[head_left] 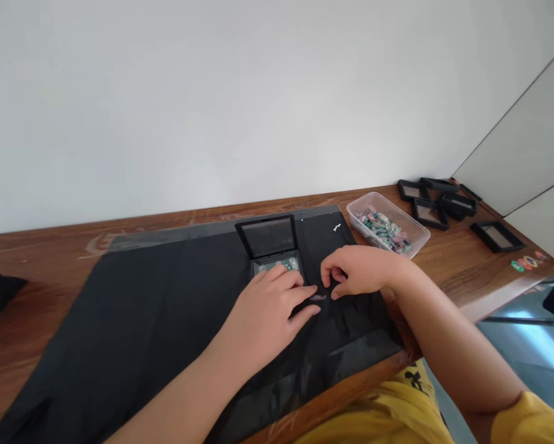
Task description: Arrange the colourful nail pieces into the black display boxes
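My left hand (277,299) reaches over a small black box (255,269) with its lid (272,237) raised. Between that hand's thumb and index finger is a small, thin purplish piece (318,297); its exact kind is too small to tell. My right hand (362,269) is just right of the piece, fingers bent and thumb apart, with nothing visible between them. Pale round and green things (291,264) show inside the box, partly hidden by my left fingers. Beneath both hands lies a black sheet (166,308).
A clear plastic tub (418,237) of small green, pink and white pieces (387,231) stands at the right. Beyond it are several black frame boxes (430,213), another frame box (497,236) and small coloured rings (529,262). A white scrap (336,227) lies on the sheet. A wall rises behind.
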Demonstrator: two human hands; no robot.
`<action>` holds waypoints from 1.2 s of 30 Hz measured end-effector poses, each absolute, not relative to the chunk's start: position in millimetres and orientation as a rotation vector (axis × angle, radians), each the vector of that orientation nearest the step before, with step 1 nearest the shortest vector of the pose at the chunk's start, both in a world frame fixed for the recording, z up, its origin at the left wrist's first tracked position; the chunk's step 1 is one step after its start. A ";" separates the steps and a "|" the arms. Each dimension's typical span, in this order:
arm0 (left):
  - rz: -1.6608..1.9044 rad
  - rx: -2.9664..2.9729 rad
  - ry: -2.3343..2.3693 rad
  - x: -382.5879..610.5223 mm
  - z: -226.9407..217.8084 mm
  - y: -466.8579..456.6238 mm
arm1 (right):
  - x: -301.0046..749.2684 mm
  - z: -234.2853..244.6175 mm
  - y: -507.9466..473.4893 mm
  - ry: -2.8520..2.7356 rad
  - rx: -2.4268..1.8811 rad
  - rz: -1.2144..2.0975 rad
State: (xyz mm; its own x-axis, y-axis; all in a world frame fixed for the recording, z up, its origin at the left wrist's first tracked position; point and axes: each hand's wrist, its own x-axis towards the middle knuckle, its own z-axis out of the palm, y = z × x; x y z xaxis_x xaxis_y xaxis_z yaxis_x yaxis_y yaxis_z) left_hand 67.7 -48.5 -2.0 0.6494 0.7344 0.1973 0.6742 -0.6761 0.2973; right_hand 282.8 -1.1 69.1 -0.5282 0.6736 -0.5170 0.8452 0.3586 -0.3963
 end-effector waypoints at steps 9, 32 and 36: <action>0.522 2.675 1.098 71.7 -3.4 -50.8 | 277.2 64.2 -1.6 2.390 1.263 -1.033; 0.901 2.622 1.010 56.0 6.0 -38.5 | 288.2 51.0 5.4 2.539 1.045 -1.588; 0.933 2.607 1.015 56.5 9.2 -39.1 | 285.4 52.2 5.2 2.500 1.076 -1.651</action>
